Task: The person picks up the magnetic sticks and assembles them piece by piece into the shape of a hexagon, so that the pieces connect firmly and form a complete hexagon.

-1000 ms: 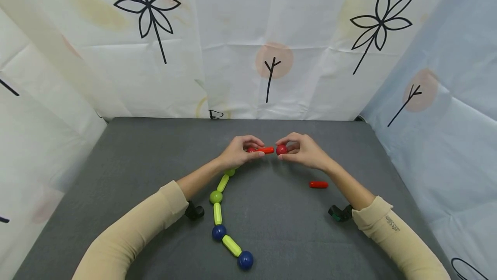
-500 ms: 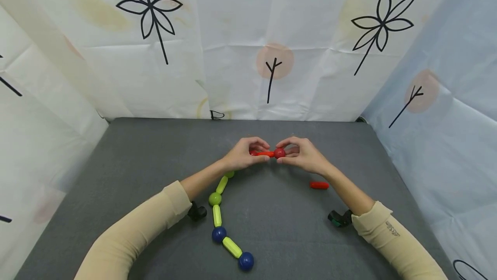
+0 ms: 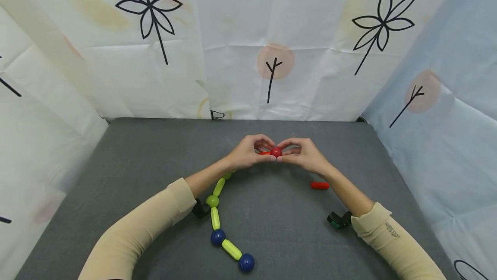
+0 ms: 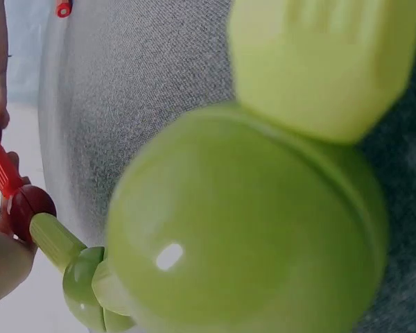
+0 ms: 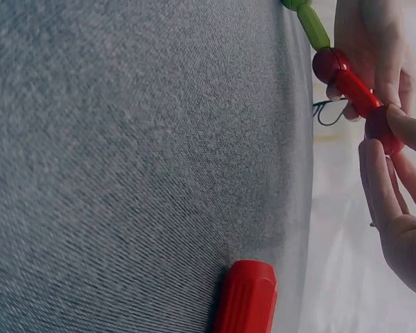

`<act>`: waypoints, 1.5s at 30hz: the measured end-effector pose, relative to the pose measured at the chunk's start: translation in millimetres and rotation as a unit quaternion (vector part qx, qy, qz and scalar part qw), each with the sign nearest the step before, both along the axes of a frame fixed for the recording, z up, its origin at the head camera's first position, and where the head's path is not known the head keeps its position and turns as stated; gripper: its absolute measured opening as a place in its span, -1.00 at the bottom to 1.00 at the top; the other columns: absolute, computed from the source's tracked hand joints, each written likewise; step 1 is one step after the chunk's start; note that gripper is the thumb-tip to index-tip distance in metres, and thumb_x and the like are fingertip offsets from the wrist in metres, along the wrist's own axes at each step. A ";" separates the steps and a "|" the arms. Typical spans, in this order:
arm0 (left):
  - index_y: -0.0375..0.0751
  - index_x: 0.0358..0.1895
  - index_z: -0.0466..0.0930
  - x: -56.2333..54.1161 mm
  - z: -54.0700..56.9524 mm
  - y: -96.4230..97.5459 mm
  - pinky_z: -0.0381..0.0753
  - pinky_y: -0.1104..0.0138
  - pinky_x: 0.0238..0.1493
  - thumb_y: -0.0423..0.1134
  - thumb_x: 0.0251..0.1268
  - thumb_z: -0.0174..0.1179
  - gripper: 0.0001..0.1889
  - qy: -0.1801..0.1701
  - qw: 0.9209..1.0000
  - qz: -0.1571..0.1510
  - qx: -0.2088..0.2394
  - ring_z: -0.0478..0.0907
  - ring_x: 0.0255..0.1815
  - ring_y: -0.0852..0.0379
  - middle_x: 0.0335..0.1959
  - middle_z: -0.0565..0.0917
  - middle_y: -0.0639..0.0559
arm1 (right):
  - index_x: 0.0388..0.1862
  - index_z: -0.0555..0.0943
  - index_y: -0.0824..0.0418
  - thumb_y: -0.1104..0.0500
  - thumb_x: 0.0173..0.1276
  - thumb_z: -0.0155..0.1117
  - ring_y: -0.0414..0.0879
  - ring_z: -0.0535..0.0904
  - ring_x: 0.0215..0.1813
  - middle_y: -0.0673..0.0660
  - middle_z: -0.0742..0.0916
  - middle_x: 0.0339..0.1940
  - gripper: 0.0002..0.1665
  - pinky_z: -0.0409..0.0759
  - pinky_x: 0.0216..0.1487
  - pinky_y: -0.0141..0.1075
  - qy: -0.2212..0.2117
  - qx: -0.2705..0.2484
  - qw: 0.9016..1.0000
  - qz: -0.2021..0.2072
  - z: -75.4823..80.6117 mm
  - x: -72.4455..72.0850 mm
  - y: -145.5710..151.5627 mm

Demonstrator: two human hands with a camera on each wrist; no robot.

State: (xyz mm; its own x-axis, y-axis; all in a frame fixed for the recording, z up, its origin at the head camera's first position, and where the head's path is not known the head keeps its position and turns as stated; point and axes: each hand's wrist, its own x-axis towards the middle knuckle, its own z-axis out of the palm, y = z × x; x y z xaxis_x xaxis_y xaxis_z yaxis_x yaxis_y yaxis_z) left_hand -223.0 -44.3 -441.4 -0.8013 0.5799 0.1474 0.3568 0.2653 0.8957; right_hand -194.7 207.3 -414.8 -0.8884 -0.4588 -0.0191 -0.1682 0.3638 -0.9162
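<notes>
My left hand (image 3: 244,152) grips a red rod (image 5: 358,94) near the far side of the table. The fingers of my right hand (image 3: 304,155) pinch a red ball (image 3: 276,152) that sits against the rod's end, and both hands' fingertips meet close around it. At the rod's other end is a second red ball (image 5: 329,66), mostly covered by my left hand in the head view. From there a chain of lime rods (image 3: 215,218) and green balls (image 3: 212,201) runs down toward the front, ending in a blue ball (image 3: 218,237), a lime rod and another blue ball (image 3: 246,262).
A loose red rod (image 3: 320,185) lies on the grey table (image 3: 287,228), just below my right forearm. White printed cloth (image 3: 233,68) hangs behind the table and along both sides. Dark wrist cameras (image 3: 339,220) sit under the sleeves.
The red ball in my right hand, apart from the rod a second ago, has come up against its end. My left hand has shifted right along the rod toward it. The chain has slid slightly left.
</notes>
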 end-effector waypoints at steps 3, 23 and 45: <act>-0.26 0.20 0.70 0.2 -0.5 -0.6 0.78 0.27 0.15 -0.32 0.30 0.57 -0.56 -0.002 1.000 -0.004 0.007 0.80 0.06 0.03 0.12 0.82 -0.18 | 0.29 0.68 0.39 0.37 0.43 0.51 0.18 0.85 0.16 0.41 0.76 0.26 -0.53 0.81 0.07 -0.32 -0.007 -0.009 1.000 0.006 -1.2 -0.2 0.3; -0.27 0.22 0.70 -1.9 -1.5 -7.6 0.76 0.27 0.19 -0.34 0.32 0.55 -0.57 -0.022 1.000 -0.006 0.018 0.79 0.03 0.07 0.15 0.81 -0.21 | 0.23 0.70 0.41 0.25 0.45 0.53 0.12 0.76 0.20 0.39 0.79 0.19 -0.55 0.73 0.19 -0.38 -0.016 0.105 0.991 0.080 -12.5 16.6 88.1; -0.28 0.22 0.69 -0.1 -1.6 -10.1 0.75 0.29 0.18 -0.32 0.33 0.54 -0.58 -0.023 1.000 -0.003 0.011 0.78 0.08 -0.13 0.15 0.80 -0.21 | 0.10 0.78 0.23 0.19 0.44 0.55 -0.21 0.77 -0.14 0.17 0.86 -0.07 -0.70 0.75 0.00 -0.39 0.047 0.118 0.991 0.051 -10.4 32.7 86.8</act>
State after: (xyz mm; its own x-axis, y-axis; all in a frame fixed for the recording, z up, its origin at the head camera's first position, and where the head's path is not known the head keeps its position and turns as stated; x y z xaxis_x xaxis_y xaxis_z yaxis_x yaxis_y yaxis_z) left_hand -223.1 -54.3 -443.0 -0.8042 0.5816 0.1228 0.3165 0.2440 0.9167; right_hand -162.0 294.1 -425.3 -0.8404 -0.5390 -0.0571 -0.2951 0.5434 -0.7859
